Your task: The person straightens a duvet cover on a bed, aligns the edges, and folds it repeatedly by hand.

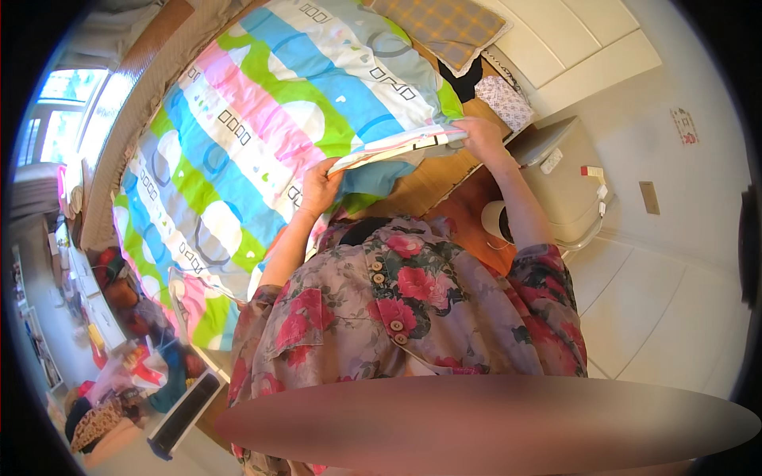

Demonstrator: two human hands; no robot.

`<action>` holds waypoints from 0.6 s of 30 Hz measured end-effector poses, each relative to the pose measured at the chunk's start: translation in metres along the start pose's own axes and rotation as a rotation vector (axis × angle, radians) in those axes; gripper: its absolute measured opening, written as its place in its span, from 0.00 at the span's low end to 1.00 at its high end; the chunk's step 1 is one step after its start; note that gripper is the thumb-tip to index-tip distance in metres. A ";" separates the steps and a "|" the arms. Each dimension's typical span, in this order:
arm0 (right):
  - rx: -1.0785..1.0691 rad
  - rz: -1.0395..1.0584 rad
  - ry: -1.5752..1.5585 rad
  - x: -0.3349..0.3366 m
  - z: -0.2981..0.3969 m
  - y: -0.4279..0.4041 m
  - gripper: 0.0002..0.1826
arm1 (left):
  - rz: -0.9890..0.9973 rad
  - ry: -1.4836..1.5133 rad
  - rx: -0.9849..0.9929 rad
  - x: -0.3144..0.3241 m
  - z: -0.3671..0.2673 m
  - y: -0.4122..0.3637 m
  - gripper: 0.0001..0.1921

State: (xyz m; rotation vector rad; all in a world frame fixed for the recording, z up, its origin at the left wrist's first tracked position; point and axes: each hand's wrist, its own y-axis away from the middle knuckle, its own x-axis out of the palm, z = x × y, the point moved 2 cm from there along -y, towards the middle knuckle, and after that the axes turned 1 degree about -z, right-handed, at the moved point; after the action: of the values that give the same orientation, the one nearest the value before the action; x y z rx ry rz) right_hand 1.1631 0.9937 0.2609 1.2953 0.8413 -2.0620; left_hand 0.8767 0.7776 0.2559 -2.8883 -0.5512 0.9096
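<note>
A quilt in a striped, multicoloured cover [256, 125] lies spread over the bed, its near edge lifted. My left hand [320, 189] is closed on that folded edge, near the front of my body. Farther right, my right hand [480, 138] grips the same edge at a corner, and the fabric between the hands is drawn fairly straight. Below the raised edge hangs a blue and green part of the cover. The fingertips of both hands are partly hidden by the cloth.
A plaid pillow [455, 27] and a small patterned pillow [505, 102] lie by the headboard [565, 35]. To the right stands a beige bedside cabinet [553, 178] with a power strip and cable. Bags and clothes [131, 369] are piled at lower left, beside a dark, light-framed object [184, 413].
</note>
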 end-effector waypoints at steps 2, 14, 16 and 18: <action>-0.025 -0.040 -0.023 -0.004 0.000 0.004 0.18 | -0.019 -0.042 0.000 0.001 0.001 0.004 0.09; -0.240 -0.147 -0.488 0.046 0.043 0.013 0.11 | 0.146 0.020 -0.090 0.009 -0.051 0.020 0.09; -0.126 -0.078 -0.579 0.041 0.048 0.013 0.10 | 0.139 -0.020 -0.139 0.003 -0.047 0.020 0.09; -0.012 -0.003 -0.661 0.030 0.056 0.014 0.09 | 0.140 -0.137 -0.157 -0.004 -0.027 0.022 0.10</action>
State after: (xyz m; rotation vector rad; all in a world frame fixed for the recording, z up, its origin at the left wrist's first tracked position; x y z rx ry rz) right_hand 1.1301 0.9393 0.2490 0.5270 0.5432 -2.2664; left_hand 0.8961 0.7569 0.2764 -3.0539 -0.4530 1.1390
